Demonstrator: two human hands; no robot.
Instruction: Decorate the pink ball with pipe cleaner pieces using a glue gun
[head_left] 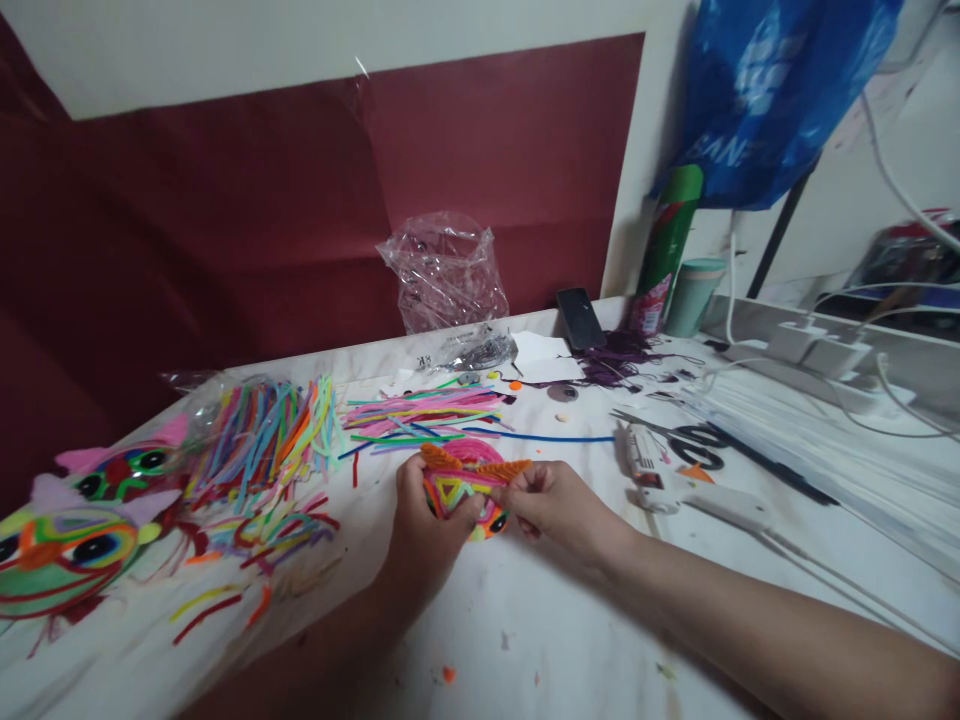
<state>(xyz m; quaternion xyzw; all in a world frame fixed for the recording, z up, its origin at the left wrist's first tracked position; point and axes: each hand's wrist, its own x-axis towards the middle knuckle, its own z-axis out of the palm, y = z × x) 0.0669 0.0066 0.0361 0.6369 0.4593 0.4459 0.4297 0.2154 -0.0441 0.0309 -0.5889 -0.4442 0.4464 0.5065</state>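
Observation:
A round animal face made of coloured pipe cleaners (453,487) is between my hands, low over the table, with pink at the top and dark eyes. Two orange ears (504,467) stick out from its upper part. My left hand (429,530) wraps round its left side, thumb pressed across the lower front. On the opposite side, the bent fingers of my right hand (555,508) pinch the edge just below the right ear. Those fingers partly hide what they grip. Behind it lies a bundle of pink and mixed pipe cleaners (427,408).
At left are two finished-looking animal faces (71,560) and a pile of pipe cleaners (262,430) with loose offcuts. On the right lie a glue gun (701,495), black-handled scissors (697,447), clear glue sticks (847,470) and a power strip (840,360). A phone (580,318) rests at the back.

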